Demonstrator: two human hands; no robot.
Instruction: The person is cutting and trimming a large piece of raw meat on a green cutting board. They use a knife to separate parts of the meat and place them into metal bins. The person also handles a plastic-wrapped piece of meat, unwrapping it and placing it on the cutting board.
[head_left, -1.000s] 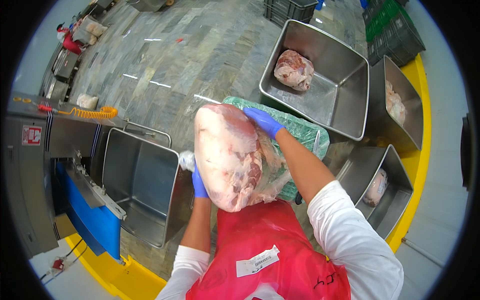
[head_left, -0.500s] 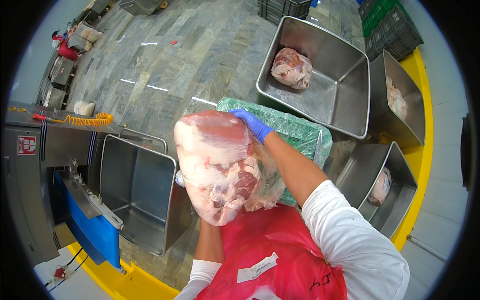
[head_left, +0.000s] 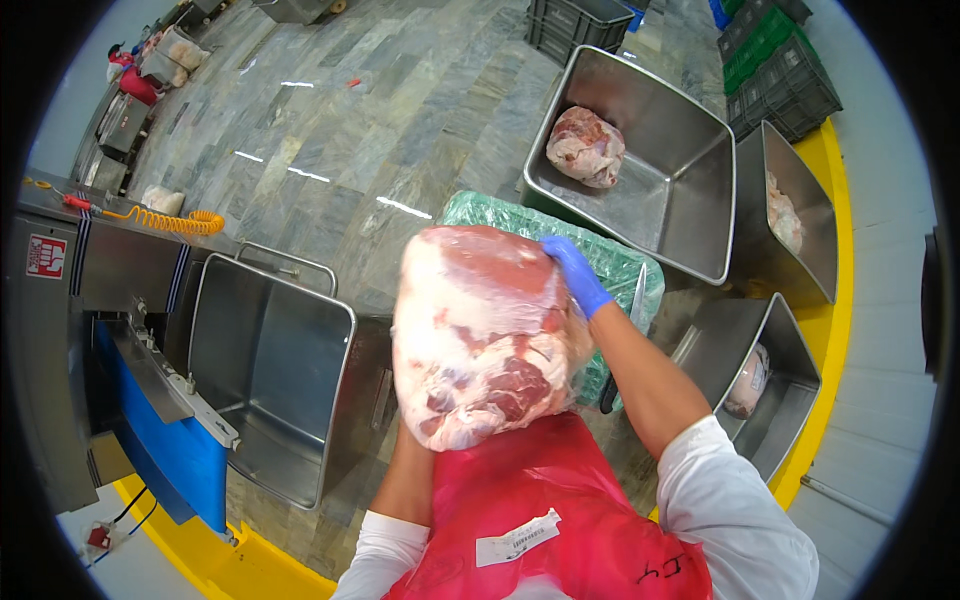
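A large raw meat cut (head_left: 475, 330), with pale fat and pink muscle, is held up in front of my red apron (head_left: 560, 500). My right hand (head_left: 578, 275), in a blue-purple glove, grips its upper right edge. My left forearm (head_left: 408, 480) runs up under the lower left side; the left hand itself is hidden beneath the meat, bearing it from below. Behind and right of the cut is a green crate (head_left: 500, 207) covered with clear plastic film. A knife (head_left: 638, 295) lies at the right end of the crate, its black handle toward me.
To the left stands an open steel bin (head_left: 270, 350), beside a machine with a blue belt (head_left: 165, 430). A steel bin (head_left: 690, 210) at far right holds another meat piece (head_left: 586, 147). More steel bins (head_left: 790, 400) with meat line the yellow barrier (head_left: 843, 200); stacked crates (head_left: 785, 95) stand behind.
The meat cut has shifted right, toward the crate and knife, with both arms moving along. The blue glove tip that showed at its left edge is hidden now.
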